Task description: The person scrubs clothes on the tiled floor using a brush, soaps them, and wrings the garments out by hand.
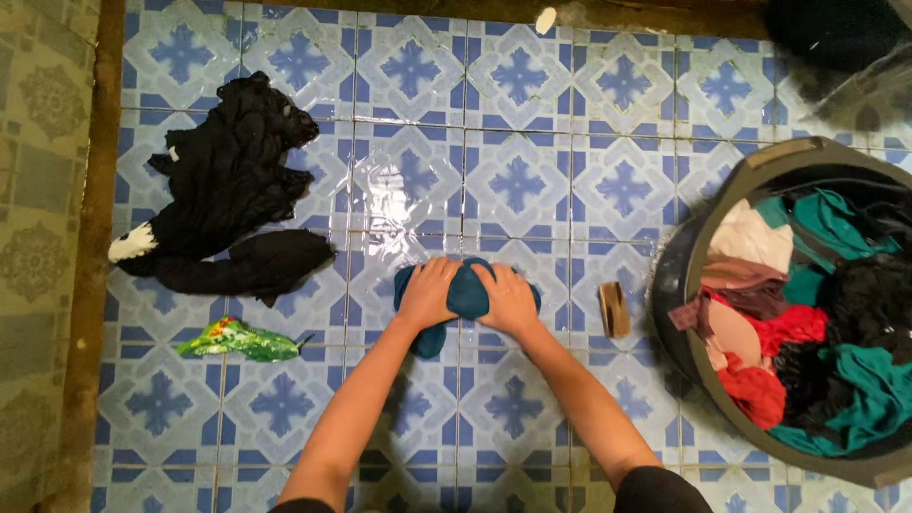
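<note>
Teal cloth (465, 296) lies bunched on the wet tiled floor (532, 190), long axis roughly left-right, gripped by the curled left hand (427, 293) and right hand (508, 299). Rightward, a dark basin (686, 285) holds mixed coloured laundry (807, 323). Farther left lies black clothing (228, 180).

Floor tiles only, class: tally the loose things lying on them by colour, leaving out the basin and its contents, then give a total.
Black cloth heap: 1
Teal cloth, pressed under the left hand and right hand: 1
Green wrapper: 1
Brown brush-like block: 1
Total: 4
</note>
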